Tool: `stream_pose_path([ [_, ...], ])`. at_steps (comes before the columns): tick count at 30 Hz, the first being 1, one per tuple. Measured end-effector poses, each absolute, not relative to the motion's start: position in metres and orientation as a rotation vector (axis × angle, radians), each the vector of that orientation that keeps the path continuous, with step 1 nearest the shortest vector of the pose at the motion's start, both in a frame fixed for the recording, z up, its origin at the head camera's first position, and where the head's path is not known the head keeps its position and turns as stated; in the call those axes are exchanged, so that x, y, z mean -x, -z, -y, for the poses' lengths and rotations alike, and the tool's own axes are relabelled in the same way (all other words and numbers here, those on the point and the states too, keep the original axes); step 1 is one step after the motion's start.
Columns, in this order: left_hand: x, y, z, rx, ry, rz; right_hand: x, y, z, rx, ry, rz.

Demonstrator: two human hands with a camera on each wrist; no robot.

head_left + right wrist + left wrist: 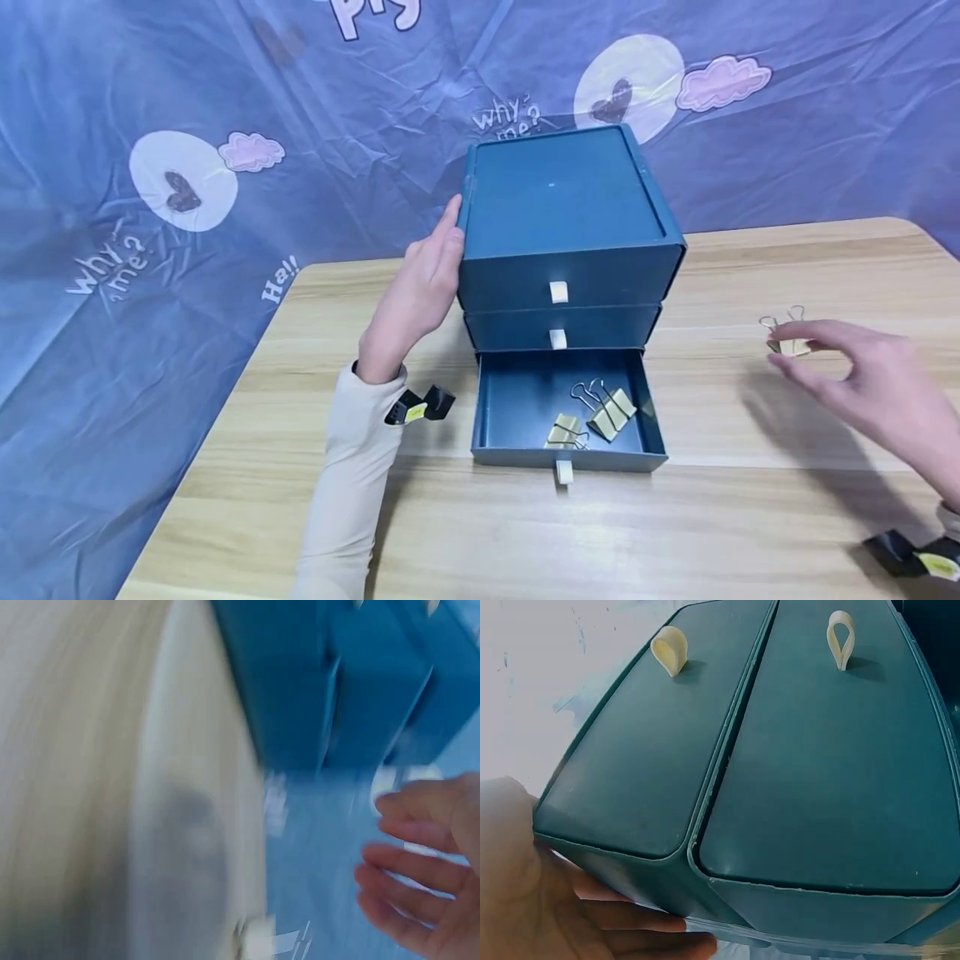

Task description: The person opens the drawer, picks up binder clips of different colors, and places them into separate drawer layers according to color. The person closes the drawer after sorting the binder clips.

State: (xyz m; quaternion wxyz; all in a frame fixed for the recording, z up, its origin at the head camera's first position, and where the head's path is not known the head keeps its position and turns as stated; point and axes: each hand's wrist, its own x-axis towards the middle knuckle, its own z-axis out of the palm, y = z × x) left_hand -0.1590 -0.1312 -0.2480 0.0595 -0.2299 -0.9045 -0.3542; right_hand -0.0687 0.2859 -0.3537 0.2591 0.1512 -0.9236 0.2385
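Observation:
A dark blue three-drawer box [562, 196] stands on the table, its bottom drawer [510, 408] pulled out. Inside that drawer lie two gold binder clips, a larger one [612, 414] and a smaller one [564, 432]. With fairly straight fingers, my left hand [420, 287] rests against the left side of the box; the left wrist view shows this hand [570, 915] along the box's side. To the right on the table, another gold binder clip [792, 345] is partly hidden behind the fingertips of my right hand [877, 375]. In the right wrist view, this hand [427, 862] has loosely bent fingers and holds nothing.
White loop pulls [558, 292] stick out from the drawer fronts. A wooden table [262, 475] carries everything. Behind it hangs a blue printed cloth [360, 150]. The right wrist view is blurred.

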Motion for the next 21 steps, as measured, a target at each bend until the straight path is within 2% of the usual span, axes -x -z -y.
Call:
stream_pose_path([
  [9,0.156,0.251,0.133,0.669,1.053,2.746,0.080,0.378,-0.343,-0.003,-0.657,2.654],
  [16,0.155,0.249,0.131,0.670,1.026,2.750,0.080,0.383,-0.363,0.176,-0.709,2.941],
  [21,0.156,0.246,0.130,0.657,1.007,2.756,0.081,0.390,-0.371,0.196,-0.616,3.092],
])
